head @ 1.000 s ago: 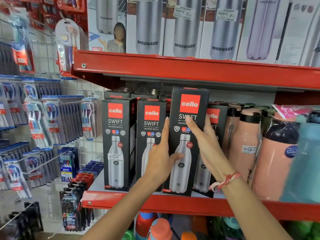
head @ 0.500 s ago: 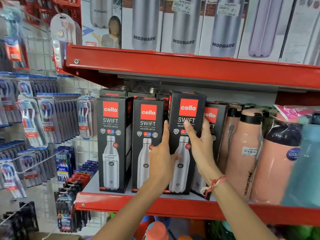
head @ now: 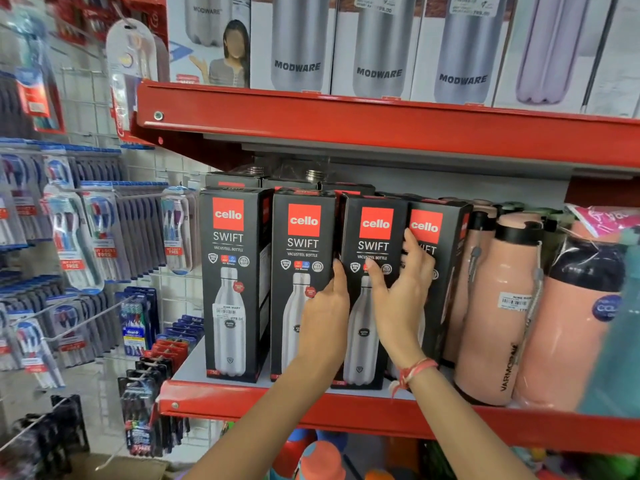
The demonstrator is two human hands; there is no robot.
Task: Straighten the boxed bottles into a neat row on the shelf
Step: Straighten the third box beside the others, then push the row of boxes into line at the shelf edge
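Several black Cello Swift bottle boxes stand in a row on the red shelf (head: 311, 412). The first box (head: 231, 282) and second box (head: 298, 268) stand upright at the left. The third box (head: 372, 237) stands on the shelf between my hands. My left hand (head: 325, 313) presses flat on its left edge. My right hand (head: 401, 299) lies on its right edge, fingers reaching over the fourth box (head: 438, 244), which stands slightly behind. More black boxes stand in a back row.
Peach-coloured bottles (head: 498, 306) crowd the shelf right of the boxes, with a blurred teal bottle (head: 616, 341) at the far right. The upper red shelf (head: 381, 129) carries white Modware boxes. Toothbrush packs (head: 86, 237) hang on a wire grid at the left.
The third box, held raised and forward before, has come down and back onto the shelf in line with the others. Both hands followed it and stay on its edges.
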